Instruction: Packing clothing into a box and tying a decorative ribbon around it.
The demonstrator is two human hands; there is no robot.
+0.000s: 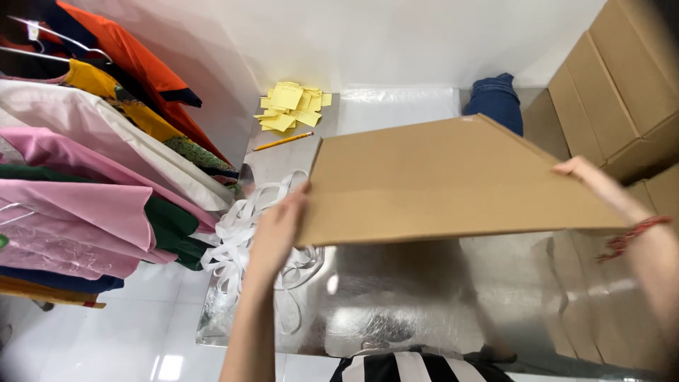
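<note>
Hands well apart, left hand (277,228) and right hand (590,177) each pinching an opposite edge of flat cardboard sheet (438,184) above shiny counter (396,297): likely light, stiff, bendy midspan, best gripped at edges.

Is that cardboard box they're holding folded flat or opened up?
Folded flat. The cardboard box shows as one thin brown sheet with a crease line, held at its edges by the left hand and right hand.

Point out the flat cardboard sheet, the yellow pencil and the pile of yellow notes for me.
flat cardboard sheet (438,184), head view, middle of its brown face.
yellow pencil (283,141), head view, mid-shaft.
pile of yellow notes (290,105), head view, centre of the heap.
</note>
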